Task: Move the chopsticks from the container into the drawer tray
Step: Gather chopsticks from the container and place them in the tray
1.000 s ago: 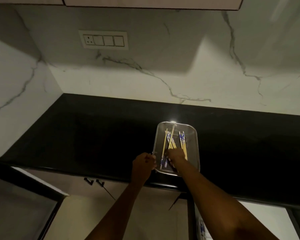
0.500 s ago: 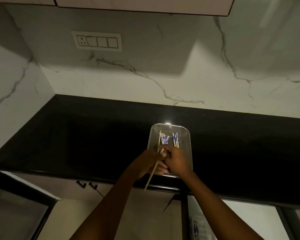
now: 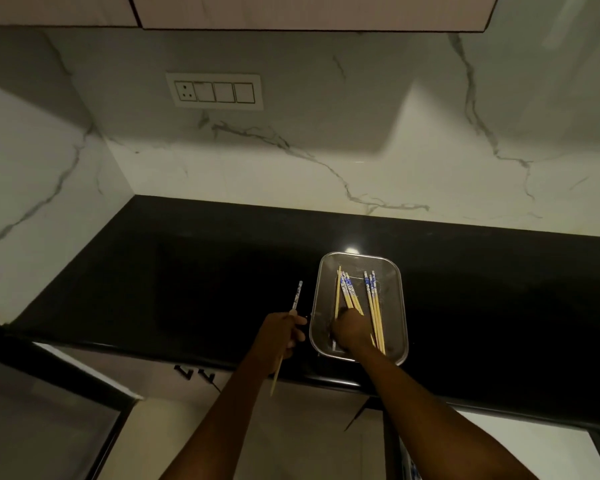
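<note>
Left hand grips one chopstick just left of the container. Right hand reaches inside it, fingers closing on the chopsticks lying there on the black counter.

A black countertop runs along the wall, glossy, with a small bright glint of light on it near the back. Behind it rises a white marble backsplash crossed by thin grey veins; the same marble covers the side wall at the left — the two meet in a corner. A white switch plate sits on the backsplash, with a socket at its left end and three switches beside it. Overhead cabinets hang above. Below the counter edge, pale cabinet fronts show two dark handles.
</note>
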`<state>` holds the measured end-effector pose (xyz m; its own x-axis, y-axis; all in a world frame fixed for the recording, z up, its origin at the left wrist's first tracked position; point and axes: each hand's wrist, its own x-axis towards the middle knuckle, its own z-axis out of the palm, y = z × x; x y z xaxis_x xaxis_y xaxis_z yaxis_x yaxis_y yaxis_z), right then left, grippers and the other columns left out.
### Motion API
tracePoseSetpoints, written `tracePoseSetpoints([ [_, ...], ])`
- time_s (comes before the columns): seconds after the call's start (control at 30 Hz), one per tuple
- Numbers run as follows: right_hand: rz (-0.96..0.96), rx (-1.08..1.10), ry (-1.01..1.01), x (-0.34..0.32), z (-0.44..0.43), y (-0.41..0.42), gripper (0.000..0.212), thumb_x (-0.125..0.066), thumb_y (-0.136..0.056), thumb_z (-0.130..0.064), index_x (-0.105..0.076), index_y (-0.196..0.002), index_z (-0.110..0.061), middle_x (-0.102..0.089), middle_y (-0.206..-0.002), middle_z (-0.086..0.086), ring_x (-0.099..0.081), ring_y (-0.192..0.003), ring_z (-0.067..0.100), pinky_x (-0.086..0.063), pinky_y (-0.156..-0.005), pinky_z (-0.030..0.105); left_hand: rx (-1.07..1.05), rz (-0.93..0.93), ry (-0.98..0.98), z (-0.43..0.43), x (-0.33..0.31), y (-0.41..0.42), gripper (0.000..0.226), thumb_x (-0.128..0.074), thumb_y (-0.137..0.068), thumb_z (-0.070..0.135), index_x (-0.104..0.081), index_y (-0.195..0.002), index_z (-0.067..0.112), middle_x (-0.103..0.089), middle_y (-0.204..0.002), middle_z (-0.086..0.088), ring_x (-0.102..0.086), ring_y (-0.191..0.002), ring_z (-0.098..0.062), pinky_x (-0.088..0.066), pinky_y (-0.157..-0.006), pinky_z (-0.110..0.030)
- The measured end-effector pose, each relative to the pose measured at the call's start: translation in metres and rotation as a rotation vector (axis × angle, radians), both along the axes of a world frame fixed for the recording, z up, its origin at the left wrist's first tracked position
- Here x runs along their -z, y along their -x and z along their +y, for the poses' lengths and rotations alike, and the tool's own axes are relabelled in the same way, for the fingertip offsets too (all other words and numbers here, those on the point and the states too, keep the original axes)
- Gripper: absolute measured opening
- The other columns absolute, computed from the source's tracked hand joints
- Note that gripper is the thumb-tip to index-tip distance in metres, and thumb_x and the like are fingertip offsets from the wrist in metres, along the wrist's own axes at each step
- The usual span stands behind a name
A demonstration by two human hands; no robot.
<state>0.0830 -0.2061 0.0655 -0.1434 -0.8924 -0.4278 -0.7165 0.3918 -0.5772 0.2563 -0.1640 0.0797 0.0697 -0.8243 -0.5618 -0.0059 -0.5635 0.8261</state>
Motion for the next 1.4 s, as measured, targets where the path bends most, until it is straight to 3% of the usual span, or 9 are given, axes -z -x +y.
tracePoseSetpoints([
  [0.13, -0.108, 0.104, 0.018, 0.001, -0.002, 0.003, 0.012, -0.065, -0.088, -0.008, -0.072, -0.082, 0.0, -0.07, -0.072, 0.014, -0.069, -0.066, 0.026, -0.057, -0.066, 0.033, -0.011, 0.025, -0.023, 0.002, -0.007, 0.003, 0.031, -0.041, -0.106, 0.021, -0.065, -0.105, 0.002, -0.059, -0.064, -0.005, -0.039, -0.038, -0.006, -0.028, -0.038, -0.016],
  [0.23, -0.338, 0.2, 0.076, -0.007, 0.006, 0.016, 0.015, -0.062, -0.087, 0.001, -0.066, -0.074, -0.007, -0.063, -0.055, 0.008, -0.052, -0.039, 0.014, -0.041, -0.044, 0.023, -0.01, 0.12, -0.066, 0.001, -0.014, 0.011, 0.022, -0.045, -0.101, 0.013, -0.064, -0.094, 0.004, -0.062, -0.064, -0.006, -0.051, -0.044, -0.009, -0.04, -0.04, -0.017],
  [0.33, -0.564, 0.208, 0.149, -0.025, 0.017, 0.033, 0.015, -0.061, -0.089, 0.004, -0.07, -0.096, -0.004, -0.074, -0.074, 0.009, -0.065, -0.054, 0.017, -0.047, -0.046, 0.023, -0.001, 0.31, -0.112, -0.001, -0.02, 0.023, 0.025, -0.043, -0.104, 0.011, -0.064, -0.098, -0.001, -0.073, -0.078, -0.016, -0.076, -0.068, -0.025, -0.062, -0.06, -0.031],
  [0.47, -0.655, 0.173, 0.247, -0.047, 0.032, 0.053, 0.019, -0.058, -0.093, 0.0, -0.074, -0.1, -0.009, -0.078, -0.091, 0.002, -0.072, -0.071, 0.006, -0.055, -0.056, 0.017, 0.126, 0.382, -0.133, -0.003, -0.026, 0.044, 0.026, -0.044, -0.104, 0.014, -0.064, -0.108, -0.003, -0.078, -0.098, -0.023, -0.078, -0.088, -0.036, -0.064, -0.073, -0.043],
  [0.63, -0.612, 0.128, 0.335, -0.051, 0.045, 0.06, 0.015, -0.063, -0.093, -0.004, -0.074, -0.102, -0.003, -0.077, -0.091, 0.01, -0.071, -0.076, 0.008, -0.054, -0.063, 0.01, 0.276, 0.253, -0.077, 0.002, -0.031, 0.076, 0.027, -0.051, -0.101, 0.016, -0.071, -0.108, -0.001, -0.077, -0.105, -0.021, -0.075, -0.091, -0.031, -0.062, -0.072, -0.036],
  [0.9, -0.642, 0.16, 0.327, -0.033, 0.048, 0.056, 0.01, -0.07, -0.087, -0.004, -0.074, -0.096, -0.008, -0.075, -0.088, 0.021, -0.069, -0.075, 0.023, -0.058, -0.076, 0.042, 0.302, 0.138, -0.007, 0.014, -0.033, 0.085, 0.029, -0.049, -0.105, 0.019, -0.071, -0.091, 0.006, -0.077, -0.093, -0.017, -0.075, -0.094, -0.036, -0.06, -0.088, -0.046],
  [1.1, -0.646, 0.137, 0.316, -0.026, 0.047, 0.048, 0.014, -0.071, -0.087, -0.007, -0.074, -0.085, -0.021, -0.076, -0.076, 0.006, -0.07, -0.065, 0.013, -0.055, -0.058, 0.027, 0.313, 0.121, 0.004, 0.016, -0.03, 0.08, 0.023, -0.05, -0.105, 0.015, -0.069, -0.095, 0.006, -0.079, -0.089, -0.014, -0.078, -0.087, -0.029, -0.064, -0.077, -0.038],
  [1.27, -0.659, 0.077, 0.302, -0.021, 0.045, 0.044, 0.005, -0.071, -0.087, -0.007, -0.071, -0.088, -0.012, -0.073, -0.075, 0.005, -0.068, -0.067, 0.014, -0.053, -0.061, 0.026, 0.29, 0.129, 0.001, 0.014, -0.026, 0.071, 0.016, -0.052, -0.103, 0.008, -0.068, -0.1, 0.005, -0.079, -0.086, -0.013, -0.079, -0.081, -0.027, -0.065, -0.07, -0.033],
  [1.4, -0.587, 0.085, 0.285, -0.016, 0.037, 0.041, 0.012, -0.069, -0.091, -0.022, -0.067, -0.092, -0.01, -0.075, -0.085, 0.013, -0.07, -0.073, 0.022, -0.058, -0.066, 0.037, 0.258, 0.111, 0.008, 0.012, -0.021, 0.062, 0.018, -0.053, -0.103, 0.011, -0.069, -0.106, 0.001, -0.078, -0.097, -0.018, -0.078, -0.09, -0.033, -0.064, -0.083, -0.043],
])
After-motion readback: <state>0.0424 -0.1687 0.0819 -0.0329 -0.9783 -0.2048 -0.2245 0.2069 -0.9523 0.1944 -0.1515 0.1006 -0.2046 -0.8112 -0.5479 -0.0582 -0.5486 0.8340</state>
